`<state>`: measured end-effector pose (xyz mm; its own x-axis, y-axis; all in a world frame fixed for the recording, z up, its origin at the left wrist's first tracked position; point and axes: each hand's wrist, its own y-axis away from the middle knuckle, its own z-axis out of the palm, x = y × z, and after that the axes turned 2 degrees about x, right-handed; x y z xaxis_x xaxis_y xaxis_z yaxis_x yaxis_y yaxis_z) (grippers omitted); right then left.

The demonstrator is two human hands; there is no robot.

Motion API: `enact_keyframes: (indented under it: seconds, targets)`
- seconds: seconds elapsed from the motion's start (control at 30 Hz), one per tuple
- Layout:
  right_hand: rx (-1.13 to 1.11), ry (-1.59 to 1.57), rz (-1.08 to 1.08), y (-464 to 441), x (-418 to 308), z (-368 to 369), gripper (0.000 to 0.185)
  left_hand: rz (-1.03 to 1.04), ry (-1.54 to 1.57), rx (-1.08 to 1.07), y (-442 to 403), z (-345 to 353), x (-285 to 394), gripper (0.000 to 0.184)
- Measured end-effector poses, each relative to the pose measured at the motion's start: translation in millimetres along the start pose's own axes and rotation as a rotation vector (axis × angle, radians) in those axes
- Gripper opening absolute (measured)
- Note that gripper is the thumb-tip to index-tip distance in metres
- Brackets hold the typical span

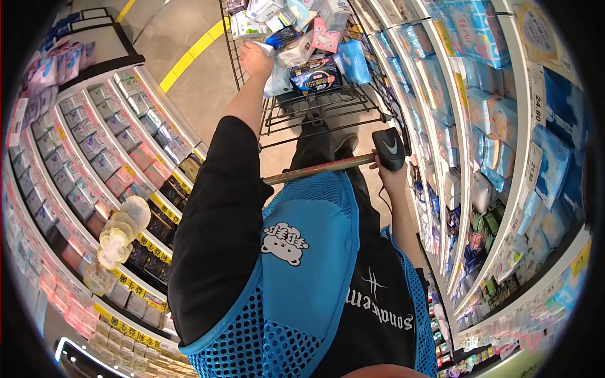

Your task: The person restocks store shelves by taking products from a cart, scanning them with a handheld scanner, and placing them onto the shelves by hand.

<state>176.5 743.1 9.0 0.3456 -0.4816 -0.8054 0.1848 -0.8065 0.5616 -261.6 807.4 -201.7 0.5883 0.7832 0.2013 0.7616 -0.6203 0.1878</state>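
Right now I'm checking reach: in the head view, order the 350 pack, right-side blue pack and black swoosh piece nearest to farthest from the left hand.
From the left hand:
1. 350 pack, just rightward
2. Blue pack, farther right
3. Black swoosh piece, beside right hand

The bare left hand [256, 62] is at the left side of a black wire shopping cart [296, 120], its fingers against a white plastic packet [263, 48]; its hold is unclear. Beside it lies a dark-blue printed pack [316, 75]. The right hand [393, 179] is at the right end of a brownish bar handle [328, 167], partly behind a black rounded plastic piece [389, 150]. Packed white shelves [455, 293] flank both sides.
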Motion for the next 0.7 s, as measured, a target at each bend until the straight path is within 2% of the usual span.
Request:
enact_keyframes:
  seconds: [0.17,0.23,0.27,0.33,0.4,0.5,0.57,0.7]
  targets:
    - [0.001,0.133,-0.039,0,15,-7,0.02,0.085,0.055,0.024,49,-47,1,0.077]
    - [-0.014,0.195,-0.155,1,20,-9,0.02,0.113,0.11,0.063,70,-66,-2,0.074]
    - [-0.011,0.176,-0.122,0,21,-9,0.018,0.073,0.183,0.045,84,-78,-2,0.072]
    - [-0.01,0.138,-0.056,4,17,-9,0.014,0.13,0.293,0.108,114,-84,-14,0.073]
    - [-0.027,0.217,-0.084,11,9,-11,0.014,0.166,0.355,0.163,144,-95,-21,0.075]
    - [-0.03,0.214,-0.149,19,8,-12,0.014,0.14,0.484,0.091,175,-97,-32,0.076]
    - [-0.035,0.202,-0.179,21,22,-16,0.016,0.129,0.409,0.048,184,-96,-36,0.077]
    - [0.076,0.469,-0.294,27,45,-27,0.034,0.197,0.222,0.02,189,-92,-22,0.074]
